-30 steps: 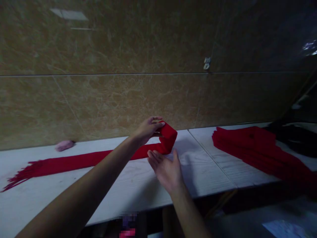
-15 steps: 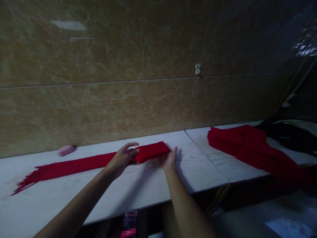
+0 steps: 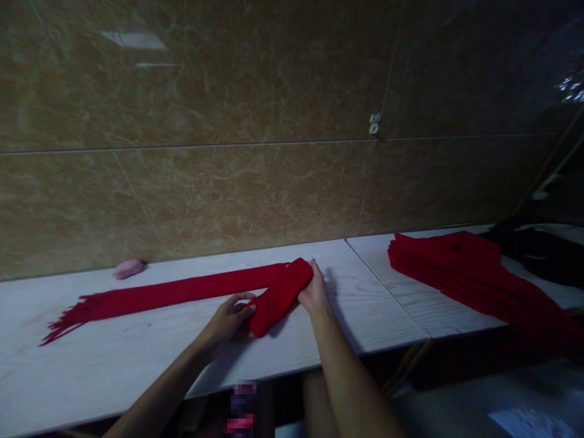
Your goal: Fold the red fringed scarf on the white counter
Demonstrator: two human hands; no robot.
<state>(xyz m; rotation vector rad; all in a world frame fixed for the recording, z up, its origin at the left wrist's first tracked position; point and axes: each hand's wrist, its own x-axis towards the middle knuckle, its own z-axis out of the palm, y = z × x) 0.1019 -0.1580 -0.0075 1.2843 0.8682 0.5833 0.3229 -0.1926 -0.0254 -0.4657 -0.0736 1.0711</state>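
Observation:
A long red scarf [image 3: 182, 291] lies across the white table, its fringe spread at the left end. Its right end is a thick folded bundle, now slanting toward me at an angle to the flat strip. My left hand [image 3: 232, 317] grips the bundle's near left corner, thumb and fingers closed on the cloth. Around the upper right end of the same bundle, my right hand [image 3: 314, 291] is closed, thumb raised along the edge and the other fingers partly hidden beneath.
A pile of folded red scarves [image 3: 447, 261] hangs over the table's front edge at right, beside dark cloth [image 3: 538, 249]. A pink fuzzy item [image 3: 129, 269] rests by the tiled wall [image 3: 237, 194]. A seam divides the white tabletop [image 3: 337, 322].
The folded bundle has turned, its left end swinging toward me, away from the strip. My left hand moved nearer with it. The view has shifted slightly.

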